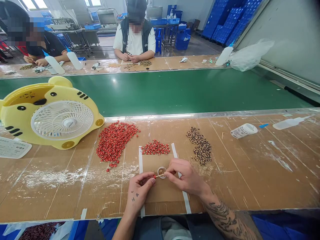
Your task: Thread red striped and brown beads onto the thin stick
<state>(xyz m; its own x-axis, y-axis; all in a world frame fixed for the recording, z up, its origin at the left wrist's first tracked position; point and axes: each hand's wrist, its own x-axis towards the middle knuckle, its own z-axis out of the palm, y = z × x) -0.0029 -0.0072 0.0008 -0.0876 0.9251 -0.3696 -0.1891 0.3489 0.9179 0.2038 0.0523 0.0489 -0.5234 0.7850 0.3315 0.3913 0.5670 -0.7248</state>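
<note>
The fingers (pixel 150 182) of the left hand (pixel 139 191) are drawn into a narrow pinch on a small red piece (pixel 154 176), most of it hidden by the fingertips. The right hand (pixel 186 175) pinches a thin stick (pixel 160 175) between thumb and forefinger, its far end at the red piece; whether the two touch is too small to tell. The stick crosses over a clear round dish (pixel 162 167) on a cardboard panel (pixel 165 196), between the two hands. White tape (pixel 186 201) runs down both sides of the panel.

At the panel's far end lies a small red pile (pixel 155 147). A larger red pile (pixel 113 141) spreads to its left, and a dark pile (pixel 200 146) lies to the right, beyond the right hand. Farther left stands a yellow fan (pixel 68 123) with an animal face, a white card (pixel 15 147) beside it. Farther right on the table (pixel 217 186) are a white jar (pixel 243 130), a blue cap (pixel 263 125) and a bottle (pixel 287 123) on its side.

Past a green strip (pixel 162 91), a person in a white shirt (pixel 133 40) sits facing this way, both hands together near another dark pile (pixel 145 62). A second person (pixel 53 45) sits to the left, near two upright-leaning bottles (pixel 53 63). Blue crates (pixel 227 21) are stacked behind.
</note>
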